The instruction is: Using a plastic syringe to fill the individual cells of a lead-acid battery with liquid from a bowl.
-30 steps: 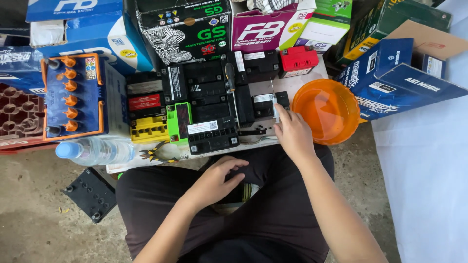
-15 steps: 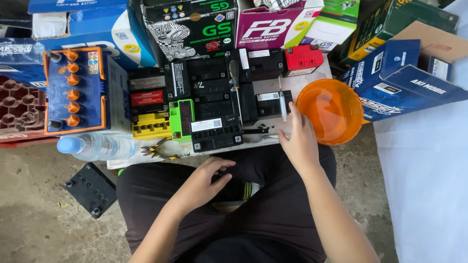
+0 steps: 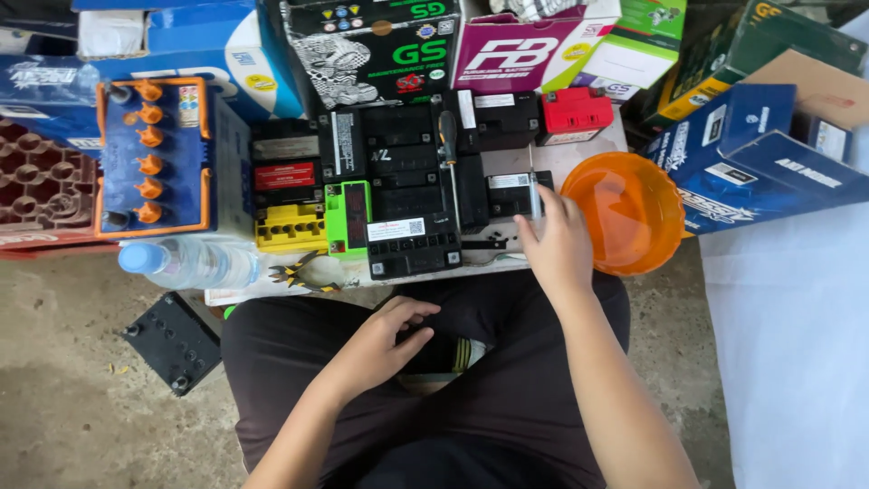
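Note:
My right hand [image 3: 557, 243] reaches onto a low white board [image 3: 579, 154] crowded with black batteries. Its fingertips pinch a thin silvery tool [image 3: 534, 192] that stands against a small black battery [image 3: 509, 192]. My left hand [image 3: 385, 342] lies on my lap with its fingers loosely spread, touching a dark object [image 3: 430, 351] between my legs. A larger black battery with a white label [image 3: 412, 240] sits at the board's near edge, between the two hands. A small black part [image 3: 489, 243] lies on the board beside my right hand.
An orange bowl [image 3: 625, 213] stands right of my right hand. A green battery [image 3: 348, 217], a yellow battery [image 3: 290, 226], a red battery [image 3: 575, 109], a screwdriver [image 3: 448, 136], pliers [image 3: 303, 272], a water bottle [image 3: 186, 263] and a blue battery with orange caps [image 3: 154, 154] surround the board. Cardboard boxes [image 3: 380, 45] line the back.
My left hand has loosened and shifted slightly left on my lap. My right hand has stayed at the small black battery with only a slight shift.

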